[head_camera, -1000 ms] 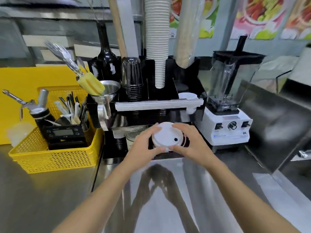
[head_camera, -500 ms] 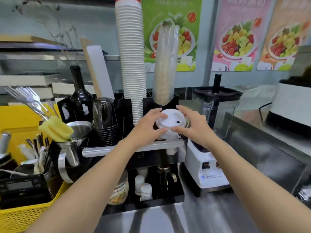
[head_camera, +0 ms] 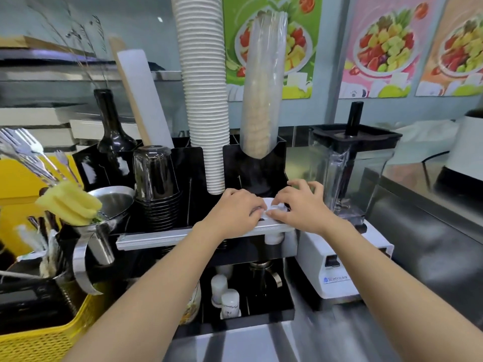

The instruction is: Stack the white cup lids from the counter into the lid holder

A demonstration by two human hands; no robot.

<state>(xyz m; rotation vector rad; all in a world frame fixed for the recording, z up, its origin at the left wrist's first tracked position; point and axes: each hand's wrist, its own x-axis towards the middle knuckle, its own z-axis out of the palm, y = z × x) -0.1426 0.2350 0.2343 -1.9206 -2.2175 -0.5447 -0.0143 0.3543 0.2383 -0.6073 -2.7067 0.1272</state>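
A white lid (head_camera: 270, 207) sits low in the front right slot of the black holder (head_camera: 252, 176), mostly hidden between two hands; the left hand (head_camera: 235, 211) curls its fingers (head_camera: 254, 211) against the lid's left rim, and the right hand (head_camera: 300, 205) spreads over its right side, fingertips pressing down; both seem to touch the lid, though how firmly they hold it I cannot tell. To seat it well, the lid likely needs to go down level, pushed evenly on both sides so it nests flat on whatever lies beneath. Room is tight; a tall stack of white cups (head_camera: 205, 95) rises just behind the left hand, a sleeve of clear cups (head_camera: 262, 84) stands behind the slot, and a blender (head_camera: 350, 173) is just beside the right hand; a metal rail (head_camera: 167, 237) crosses under both wrists; the clear way out is back toward the person, over the steel desk (head_camera: 248, 343).
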